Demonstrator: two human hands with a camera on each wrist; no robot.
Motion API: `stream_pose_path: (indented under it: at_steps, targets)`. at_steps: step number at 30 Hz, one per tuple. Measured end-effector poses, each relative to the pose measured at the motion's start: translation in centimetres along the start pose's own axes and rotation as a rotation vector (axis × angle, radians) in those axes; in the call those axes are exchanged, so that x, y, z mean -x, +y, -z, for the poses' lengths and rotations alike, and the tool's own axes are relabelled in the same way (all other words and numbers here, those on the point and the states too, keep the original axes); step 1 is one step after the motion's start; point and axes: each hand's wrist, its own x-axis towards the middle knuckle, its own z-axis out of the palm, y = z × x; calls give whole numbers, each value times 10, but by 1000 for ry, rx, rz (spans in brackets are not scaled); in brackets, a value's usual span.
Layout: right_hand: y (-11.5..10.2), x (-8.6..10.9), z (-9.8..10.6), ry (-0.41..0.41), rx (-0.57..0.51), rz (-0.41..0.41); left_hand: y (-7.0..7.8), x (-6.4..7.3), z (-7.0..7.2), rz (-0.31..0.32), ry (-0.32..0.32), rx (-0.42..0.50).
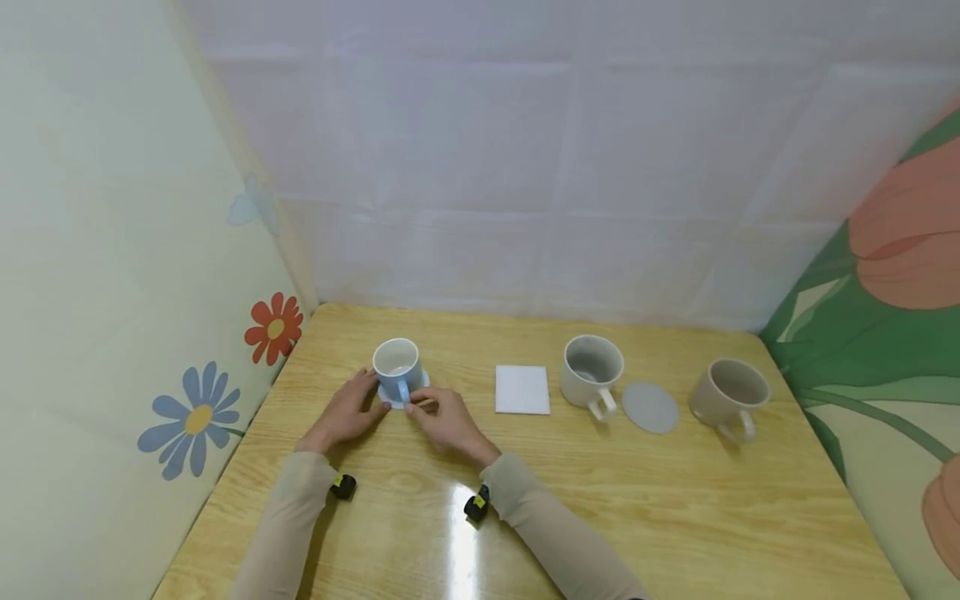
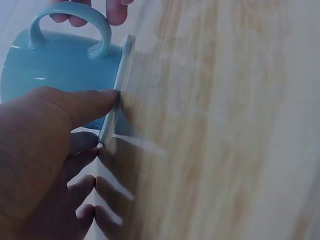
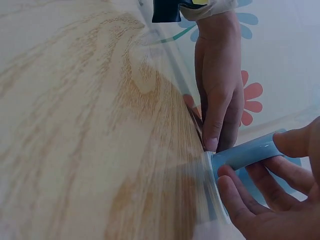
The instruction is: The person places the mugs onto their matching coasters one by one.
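Note:
A light blue mug [image 1: 397, 371] with a pale inside stands upright on a thin pale blue coaster [image 1: 426, 378]. Its handle [image 2: 75, 11] faces the person. My right hand [image 1: 447, 423] pinches that handle, with the thumb on its outer side and fingers under and behind it, as the right wrist view shows. At the coaster's left side, my left hand [image 1: 349, 410] holds the coaster's edge between thumb and index finger; its other fingertips rest on the table. The mug hides most of the coaster.
On the wooden table [image 1: 675, 517] lie a white square coaster [image 1: 522, 390] and a grey round coaster [image 1: 650, 407]. A white mug [image 1: 588, 375] stands between them, and a greyish-beige mug [image 1: 723, 396] stands farther right. Walls or cloth surround the table's back and sides.

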Motion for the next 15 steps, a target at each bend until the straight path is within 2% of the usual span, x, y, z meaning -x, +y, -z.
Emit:
stream_pose_path:
  at_steps: [5,9,15]
  targets:
    - [-1,1,1,4,-7,-9,3,2,4,-15,-6,-19]
    - [-3,2,4,15,29,-16,5,4,7,-25,-3,-11]
    - [-10,6,14,5,53,3,9,8,16,7,-55,-2]
